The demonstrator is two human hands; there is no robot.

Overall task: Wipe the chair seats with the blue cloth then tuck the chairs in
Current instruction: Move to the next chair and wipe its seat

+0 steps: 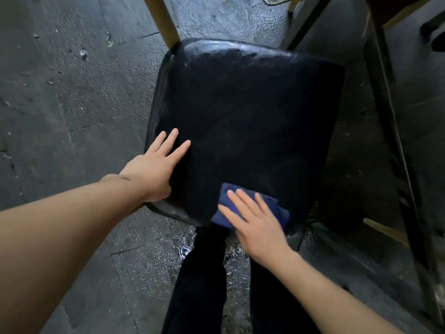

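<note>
so, right fingers [243, 201]: straight and slightly spread, lying flat on top of the blue cloth, pressing it down rather than curling round it.
right hand [257, 225]: palm down over the near edge of the seat, forearm coming in from the lower right.
blue cloth [277, 208]: bunched dark blue cloth on the near right part of the chair seat, close to its front edge; most of it is covered by the hand, with folds showing beyond the fingertips and to either side.
left fingers [173, 148]: straight, a little fanned, resting flat on the seat's near left part.
left hand [154, 169]: open, heel of the palm at the seat's left edge, holding nothing.
chair seat [252, 112]: black padded seat, glossy along its far rim, dull in the middle; it fills the centre of the view.
chair frame [163, 20]: a tan wooden post rises from the far left corner of the seat.
writing: no brand or label can be read on the cloth or the seat.
legs [199, 273]: the person's dark trousers stand just in front of the seat.
floor [72, 92]: grey rough concrete with cracks and specks of litter, wet-looking by the feet.
right side: a dark metal frame [385, 104] stands just beside the chair.
</note>
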